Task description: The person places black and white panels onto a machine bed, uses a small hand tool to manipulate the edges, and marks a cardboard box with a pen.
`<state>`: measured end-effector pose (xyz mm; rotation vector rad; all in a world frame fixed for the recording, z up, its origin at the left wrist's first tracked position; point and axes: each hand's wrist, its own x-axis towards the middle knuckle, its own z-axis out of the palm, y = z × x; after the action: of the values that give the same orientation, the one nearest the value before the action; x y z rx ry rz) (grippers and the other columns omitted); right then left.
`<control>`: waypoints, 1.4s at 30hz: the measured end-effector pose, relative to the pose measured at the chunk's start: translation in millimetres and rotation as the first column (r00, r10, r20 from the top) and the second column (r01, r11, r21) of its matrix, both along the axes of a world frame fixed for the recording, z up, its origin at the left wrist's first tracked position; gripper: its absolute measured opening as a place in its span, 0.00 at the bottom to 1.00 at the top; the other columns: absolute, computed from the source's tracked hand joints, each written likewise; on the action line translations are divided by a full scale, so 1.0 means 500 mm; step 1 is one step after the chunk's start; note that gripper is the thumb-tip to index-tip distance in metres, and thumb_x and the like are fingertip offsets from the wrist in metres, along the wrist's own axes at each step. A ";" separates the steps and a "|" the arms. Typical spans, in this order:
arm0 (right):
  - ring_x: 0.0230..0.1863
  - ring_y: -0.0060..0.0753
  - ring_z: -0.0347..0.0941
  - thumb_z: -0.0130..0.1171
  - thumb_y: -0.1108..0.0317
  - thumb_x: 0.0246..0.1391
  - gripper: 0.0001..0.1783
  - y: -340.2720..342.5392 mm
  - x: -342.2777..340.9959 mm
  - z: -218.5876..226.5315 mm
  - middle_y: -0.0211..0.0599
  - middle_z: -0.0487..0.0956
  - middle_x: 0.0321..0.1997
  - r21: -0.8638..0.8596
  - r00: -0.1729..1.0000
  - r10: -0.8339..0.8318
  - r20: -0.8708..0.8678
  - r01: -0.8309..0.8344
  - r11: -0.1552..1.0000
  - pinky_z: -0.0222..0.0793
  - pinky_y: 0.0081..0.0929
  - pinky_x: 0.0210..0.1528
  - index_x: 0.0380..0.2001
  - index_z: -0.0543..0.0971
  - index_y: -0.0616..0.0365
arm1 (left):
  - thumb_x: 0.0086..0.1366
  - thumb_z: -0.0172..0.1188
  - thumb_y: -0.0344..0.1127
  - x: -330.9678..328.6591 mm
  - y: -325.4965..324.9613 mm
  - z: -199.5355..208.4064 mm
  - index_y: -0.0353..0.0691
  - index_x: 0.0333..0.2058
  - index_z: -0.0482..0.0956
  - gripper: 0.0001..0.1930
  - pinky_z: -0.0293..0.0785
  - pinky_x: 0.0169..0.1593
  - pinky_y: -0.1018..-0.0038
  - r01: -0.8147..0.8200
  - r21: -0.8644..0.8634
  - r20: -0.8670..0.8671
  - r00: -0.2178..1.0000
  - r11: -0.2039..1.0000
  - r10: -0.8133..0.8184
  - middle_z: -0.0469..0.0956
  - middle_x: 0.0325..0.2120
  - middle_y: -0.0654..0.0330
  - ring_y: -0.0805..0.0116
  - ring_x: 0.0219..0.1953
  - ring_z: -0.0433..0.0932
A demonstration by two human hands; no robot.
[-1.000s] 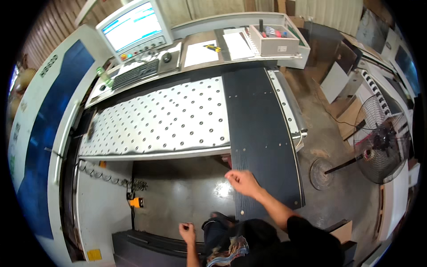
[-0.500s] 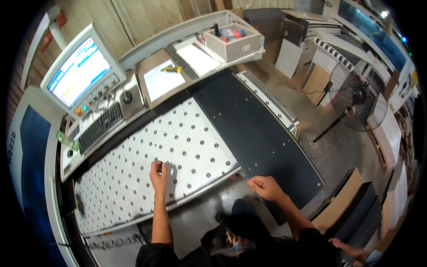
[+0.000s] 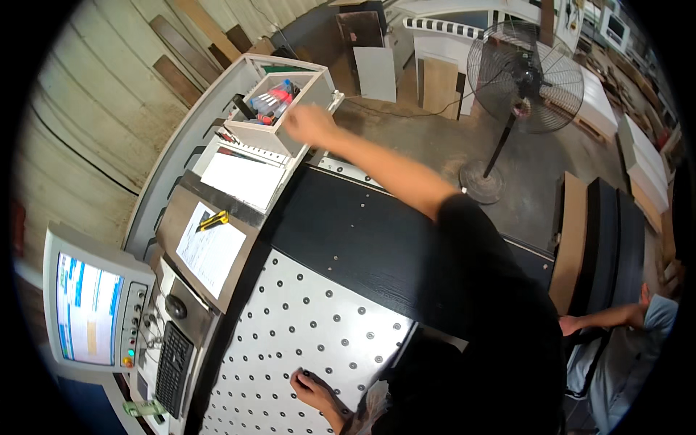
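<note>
My right arm reaches across a black panel (image 3: 341, 217) to the far side. Its hand, my right hand (image 3: 310, 125), is beside the near-right wall of a beige box (image 3: 290, 138). Motion blur hides how its fingers are set. Inside the box are several red and blue pen-like items (image 3: 274, 101) and a black upright item. My left hand (image 3: 312, 394) is low over a white table (image 3: 319, 315) dotted with black round studs. Its fingers are curled together, and whatever may be between them is too small to make out.
A yellow cutter knife (image 3: 212, 220) and a printed sheet (image 3: 210, 250) lie on a brown board. Left of them stand a monitor (image 3: 90, 304), keyboard (image 3: 174, 370) and mouse (image 3: 175, 307). A pedestal fan (image 3: 525, 76) stands beyond. Another person (image 3: 631, 355) is at the lower right.
The view has swung to the right. My right hand has moved from the near edge of the black panel out to the beige box. My left hand stays over the studded table.
</note>
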<state>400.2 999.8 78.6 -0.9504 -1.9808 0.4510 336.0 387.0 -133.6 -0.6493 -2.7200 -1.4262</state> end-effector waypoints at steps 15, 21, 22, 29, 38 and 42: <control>0.56 0.53 0.78 0.63 0.47 0.51 0.33 0.351 -0.176 0.046 0.52 0.82 0.53 0.242 0.642 -0.424 0.638 0.356 0.903 0.73 0.46 0.57 0.57 0.75 0.51 | 0.64 0.57 0.27 -0.275 0.290 0.186 0.35 0.29 0.69 0.06 0.65 0.35 0.70 0.285 0.041 -0.389 0.887 0.958 -0.247 0.68 0.26 0.56 0.62 0.28 0.66; 0.53 0.48 0.81 0.71 0.50 0.42 0.29 0.383 -0.163 0.077 0.54 0.83 0.50 0.090 0.520 -0.225 0.824 0.273 0.958 0.75 0.45 0.55 0.46 0.84 0.56 | 0.63 0.61 0.30 -0.459 0.513 0.310 0.34 0.36 0.70 0.09 0.68 0.45 0.63 0.379 -0.113 -0.489 0.784 0.919 -0.383 0.73 0.33 0.52 0.52 0.36 0.72; 0.54 0.47 0.80 0.71 0.50 0.43 0.30 0.359 -0.172 0.088 0.49 0.83 0.52 0.074 0.481 -0.183 0.857 0.236 0.969 0.75 0.44 0.55 0.49 0.84 0.54 | 0.62 0.61 0.30 -0.480 0.534 0.302 0.34 0.39 0.71 0.10 0.68 0.45 0.60 0.374 -0.147 -0.475 0.785 0.916 -0.397 0.74 0.35 0.50 0.47 0.39 0.73; 0.49 0.40 0.82 0.73 0.40 0.38 0.32 0.430 -0.179 -0.029 0.37 0.86 0.45 0.277 0.431 -0.389 0.815 0.300 0.913 0.76 0.42 0.52 0.42 0.86 0.51 | 0.65 0.63 0.34 -0.518 0.585 0.186 0.31 0.48 0.70 0.18 0.68 0.53 0.64 0.500 -0.088 -0.321 0.805 0.862 -0.499 0.73 0.44 0.48 0.53 0.45 0.72; 0.26 0.30 0.83 0.57 0.54 0.49 0.18 0.325 -0.125 0.103 0.34 0.83 0.20 -0.462 0.952 -0.167 0.256 0.272 0.844 0.78 0.30 0.37 0.21 0.86 0.55 | 0.65 0.61 0.33 -0.505 0.575 0.209 0.30 0.45 0.67 0.16 0.64 0.57 0.64 0.519 -0.085 -0.265 0.811 0.851 -0.521 0.71 0.43 0.46 0.51 0.45 0.70; 0.17 0.26 0.72 0.52 0.66 0.58 0.12 0.240 -0.146 0.050 0.43 0.83 0.26 -0.343 0.730 0.064 -0.680 -0.395 0.852 0.66 0.27 0.15 0.34 0.81 0.63 | 0.66 0.61 0.34 -0.499 0.588 0.209 0.30 0.45 0.67 0.17 0.64 0.56 0.64 0.547 -0.093 -0.277 0.788 0.832 -0.549 0.71 0.43 0.46 0.51 0.44 0.69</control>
<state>327.0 1119.8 103.8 -0.6707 -1.3511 1.2798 86.3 680.9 -28.9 -1.6179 -2.3956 -1.2472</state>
